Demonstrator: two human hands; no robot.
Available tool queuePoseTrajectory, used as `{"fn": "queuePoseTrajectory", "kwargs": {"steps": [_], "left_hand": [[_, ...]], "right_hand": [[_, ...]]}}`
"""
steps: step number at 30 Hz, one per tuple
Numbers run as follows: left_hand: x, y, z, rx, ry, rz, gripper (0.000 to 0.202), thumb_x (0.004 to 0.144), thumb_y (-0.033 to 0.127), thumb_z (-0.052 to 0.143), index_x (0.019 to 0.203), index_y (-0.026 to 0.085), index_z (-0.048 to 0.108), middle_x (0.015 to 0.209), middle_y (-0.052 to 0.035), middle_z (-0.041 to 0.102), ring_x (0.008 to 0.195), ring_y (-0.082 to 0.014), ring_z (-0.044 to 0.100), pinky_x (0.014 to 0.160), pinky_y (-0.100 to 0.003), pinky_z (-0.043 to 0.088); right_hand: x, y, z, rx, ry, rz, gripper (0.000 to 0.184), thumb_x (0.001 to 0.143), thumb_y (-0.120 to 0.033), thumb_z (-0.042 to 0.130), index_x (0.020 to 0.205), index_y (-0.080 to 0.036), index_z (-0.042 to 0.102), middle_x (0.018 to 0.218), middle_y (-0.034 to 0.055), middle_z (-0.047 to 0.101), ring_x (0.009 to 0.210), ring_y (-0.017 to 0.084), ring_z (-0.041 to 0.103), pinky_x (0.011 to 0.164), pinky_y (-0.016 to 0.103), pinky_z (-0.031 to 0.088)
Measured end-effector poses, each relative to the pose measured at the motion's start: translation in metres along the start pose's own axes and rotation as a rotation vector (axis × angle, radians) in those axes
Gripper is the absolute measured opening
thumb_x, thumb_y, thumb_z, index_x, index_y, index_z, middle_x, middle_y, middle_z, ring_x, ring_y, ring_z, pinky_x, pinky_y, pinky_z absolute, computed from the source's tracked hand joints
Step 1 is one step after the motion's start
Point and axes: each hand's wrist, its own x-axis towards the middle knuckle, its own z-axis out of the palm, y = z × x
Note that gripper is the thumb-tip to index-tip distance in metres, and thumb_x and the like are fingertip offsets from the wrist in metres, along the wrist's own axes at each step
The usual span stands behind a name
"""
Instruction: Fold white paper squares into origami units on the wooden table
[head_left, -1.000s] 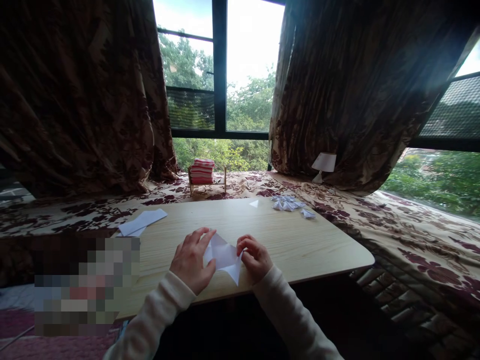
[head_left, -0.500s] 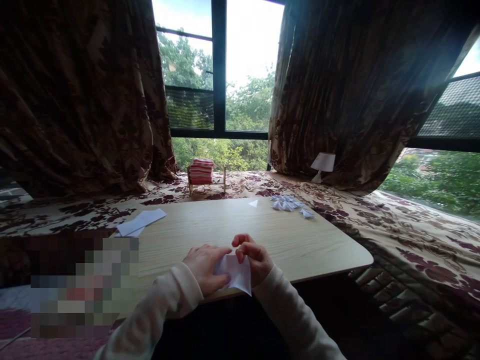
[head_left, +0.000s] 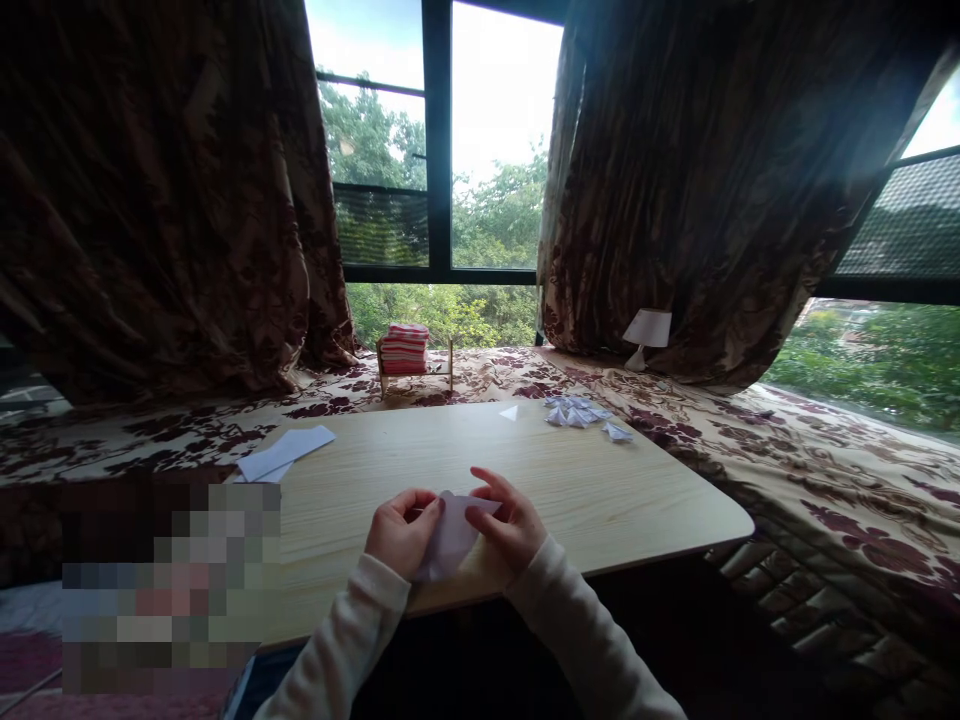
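Observation:
A folded piece of white paper [head_left: 452, 535] is held just above the near edge of the light wooden table [head_left: 600, 490]. My left hand [head_left: 400, 532] pinches its left side with curled fingers. My right hand [head_left: 504, 522] grips its right side, thumb and forefinger closed over the top edge. Both hands touch the paper and sit close together, cream sleeves running back toward me.
Flat white sheets [head_left: 283, 452] lie at the table's far left corner. Several small folded paper pieces [head_left: 581, 412] and one scrap [head_left: 510, 411] sit at the far right. Behind stand a striped stack on a small wooden stand [head_left: 405, 350], a tiny white lamp [head_left: 646, 332], and patterned curtains.
The paper lay flat under both hands a second ago; it has since been folded smaller and lifted between the two pinching hands. The view has tilted slightly.

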Motion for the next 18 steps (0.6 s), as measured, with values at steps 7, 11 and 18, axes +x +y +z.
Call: {"fn": "queuePoseTrajectory", "kwargs": {"steps": [7,11,18], "left_hand": [[-0.005,0.006,0.007,-0.047,-0.18,-0.01,0.023,0.061,0.035,0.066,0.067,0.013,0.065,0.059,-0.0017,0.061,0.055,-0.012,0.052,0.051,-0.02,0.039],[-0.006,0.0,0.01,-0.031,-0.133,-0.009,0.025,0.067,0.038,0.06,0.065,0.013,0.066,0.054,0.0003,0.057,0.053,-0.0112,0.048,0.048,-0.019,0.036],[-0.009,0.002,0.008,0.141,-0.13,0.066,0.029,0.07,0.04,0.054,0.065,0.012,0.062,0.055,0.002,0.054,0.052,-0.0107,0.046,0.046,-0.02,0.034]], "right_hand": [[0.0,0.002,0.002,0.137,-0.017,0.022,0.062,0.06,-0.022,0.064,0.118,-0.02,0.041,0.067,-0.0049,0.055,0.049,0.008,0.049,0.046,0.021,0.039],[-0.001,-0.002,0.004,0.226,-0.038,0.048,0.074,0.06,-0.021,0.064,0.125,-0.019,0.029,0.063,-0.0062,0.055,0.051,0.01,0.05,0.048,0.022,0.039],[-0.004,0.001,0.006,0.228,-0.059,0.04,0.073,0.061,-0.017,0.063,0.125,-0.019,0.03,0.06,-0.0069,0.053,0.051,0.009,0.048,0.048,0.021,0.036]]}}
